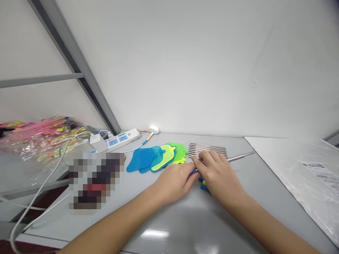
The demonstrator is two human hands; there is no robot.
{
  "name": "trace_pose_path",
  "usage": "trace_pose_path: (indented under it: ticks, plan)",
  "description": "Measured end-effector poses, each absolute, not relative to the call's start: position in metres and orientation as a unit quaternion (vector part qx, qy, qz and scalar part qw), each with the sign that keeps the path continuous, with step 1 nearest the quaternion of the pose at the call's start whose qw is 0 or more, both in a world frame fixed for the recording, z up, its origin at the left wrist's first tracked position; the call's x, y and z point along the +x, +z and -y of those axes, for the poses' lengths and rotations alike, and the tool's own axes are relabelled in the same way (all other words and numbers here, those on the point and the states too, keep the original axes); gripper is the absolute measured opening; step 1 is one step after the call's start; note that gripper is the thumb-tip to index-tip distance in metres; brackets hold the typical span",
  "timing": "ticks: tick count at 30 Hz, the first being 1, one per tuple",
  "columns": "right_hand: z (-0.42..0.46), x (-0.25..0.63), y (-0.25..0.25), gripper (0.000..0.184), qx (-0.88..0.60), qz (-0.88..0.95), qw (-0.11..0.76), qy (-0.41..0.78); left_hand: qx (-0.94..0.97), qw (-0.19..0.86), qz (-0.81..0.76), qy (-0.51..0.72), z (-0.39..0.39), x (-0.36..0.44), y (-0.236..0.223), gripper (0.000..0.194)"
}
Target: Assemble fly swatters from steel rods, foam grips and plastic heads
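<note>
The left hand [173,181] and right hand [218,169] are closed, fingers curled around a slim, polished steel rod [240,157] on the grey glossy desk [169,218], with blue plastic pieces [204,187] beneath them. Perforated plastic fly-swatter heads [156,158] in blue, lime and yellow overlap just beside a row of thin steel rods [208,150], toward the desk's back edge.

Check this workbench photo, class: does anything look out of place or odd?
The thick white cable from the white power strip looks odd: it sags in a loose loop over the left edge of the grey table, hanging free instead of lying flat.
</note>
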State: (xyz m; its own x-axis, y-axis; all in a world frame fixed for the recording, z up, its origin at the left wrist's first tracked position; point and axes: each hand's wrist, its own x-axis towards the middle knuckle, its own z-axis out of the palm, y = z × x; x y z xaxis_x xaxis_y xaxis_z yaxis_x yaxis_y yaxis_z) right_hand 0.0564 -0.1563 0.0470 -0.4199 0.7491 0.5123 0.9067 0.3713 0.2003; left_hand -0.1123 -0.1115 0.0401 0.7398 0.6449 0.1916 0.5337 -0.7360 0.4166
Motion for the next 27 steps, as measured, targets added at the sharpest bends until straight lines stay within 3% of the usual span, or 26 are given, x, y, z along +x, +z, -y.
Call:
trace_pose_path:
  ticks: [11,19,23,25,27]
  plan:
    - [0.164,0.048,0.055,0.05,-0.445,0.818,0.21,-0.297,0.928,0.215,-0.263,0.151,0.115,-0.112,0.04,0.026]
    - [0.171,0.051,0.06,0.049,-0.386,0.868,0.193,-0.247,0.913,0.267,-0.234,0.199,0.117,-0.112,0.04,0.033]
    - [0.167,0.068,0.061,0.048,-0.397,0.808,0.318,-0.295,0.899,0.236,-0.283,0.237,0.114,-0.118,0.05,0.021]
    - [0.163,0.076,0.066,0.056,-0.432,0.741,0.423,-0.293,0.895,0.202,-0.315,0.242,0.111,-0.122,0.055,0.025]
    - [0.158,0.081,0.072,0.061,-0.452,0.666,0.552,-0.215,0.9,0.171,-0.326,0.233,0.109,-0.125,0.057,0.028]
